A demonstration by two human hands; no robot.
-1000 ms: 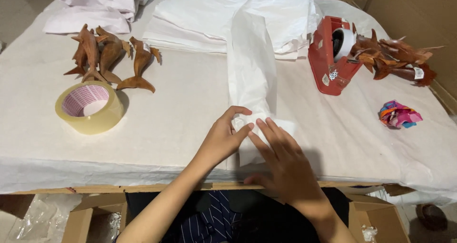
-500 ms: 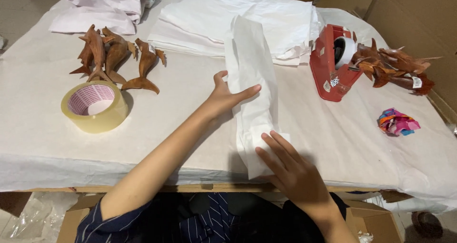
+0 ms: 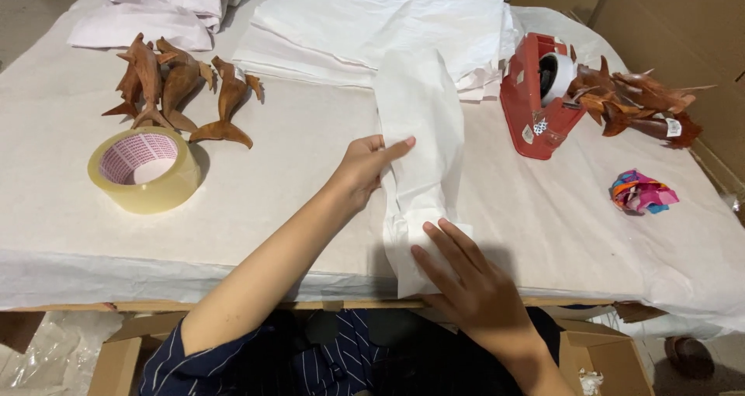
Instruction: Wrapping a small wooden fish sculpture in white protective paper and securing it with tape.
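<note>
A long bundle wrapped in white paper (image 3: 419,155) lay on the surface, running from the near edge toward the stack of white paper sheets (image 3: 388,24) at the far edge. The left hand (image 3: 369,167) rested against the bundle's left side about midway along, fingers (image 3: 392,148) stretched flat and close together over the wrap, holding nothing closed. The right hand (image 3: 473,287) pressed down on the near end of the bundle at the near edge of the surface, fingers (image 3: 438,245) spread a little and laid flat on the folded paper.

The paper looked thin, light and easily creased or torn, so it would likely shift and unfold unless pinned; whatever was inside could not be seen. The firmest places to take it appeared to be the folded near end and the narrowed middle.

Toward the left edge sat a roll of clear tape (image 3: 143,167), with brown wooden carvings (image 3: 174,89) behind it. Near the right edge stood a red tape dispenser (image 3: 539,101), more carvings (image 3: 640,105) and a crumpled coloured scrap (image 3: 640,192).
</note>
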